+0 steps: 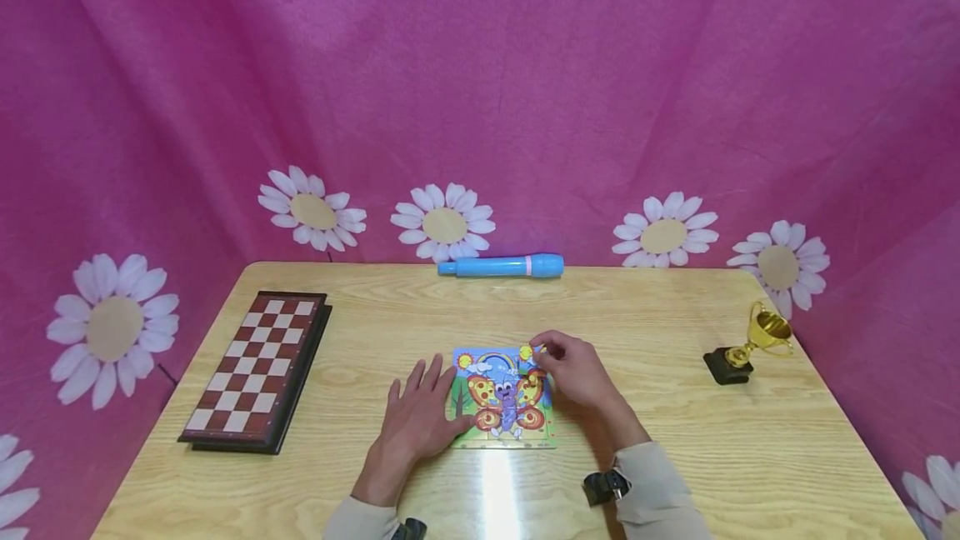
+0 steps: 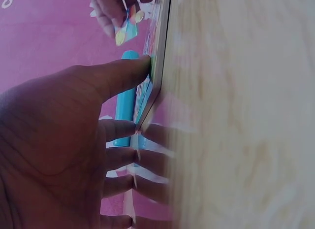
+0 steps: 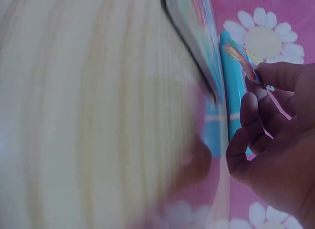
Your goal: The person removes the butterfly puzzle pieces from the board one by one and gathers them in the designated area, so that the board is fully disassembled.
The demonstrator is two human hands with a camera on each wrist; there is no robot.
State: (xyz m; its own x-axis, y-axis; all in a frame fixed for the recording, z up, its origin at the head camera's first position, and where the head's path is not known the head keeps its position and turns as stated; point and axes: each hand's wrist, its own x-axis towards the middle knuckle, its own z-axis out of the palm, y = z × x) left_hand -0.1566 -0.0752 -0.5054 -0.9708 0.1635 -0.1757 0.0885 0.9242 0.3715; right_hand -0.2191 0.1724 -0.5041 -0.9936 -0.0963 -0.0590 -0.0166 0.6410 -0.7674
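Note:
A butterfly jigsaw puzzle point(image 1: 506, 398) in a flat tray lies on the wooden table between both hands. My left hand point(image 1: 420, 419) lies along its left side with fingers spread. In the left wrist view, the left thumb point(image 2: 125, 76) presses on the puzzle's edge, and the other fingertips touch the tabletop. Over the puzzle's upper right corner, my right hand point(image 1: 577, 369) pinches a puzzle piece point(image 3: 241, 59) between thumb and fingers. The right wrist view shows this piece raised and tilted above the tray, with its colourful print visible.
A folded chessboard point(image 1: 255, 369) lies on the left of the table. At the back edge is a long blue cylinder with a wider end point(image 1: 498, 267). A gold trophy cup point(image 1: 768, 330) on a black base stands at the right. Behind hangs a pink flowered cloth point(image 1: 480, 90).

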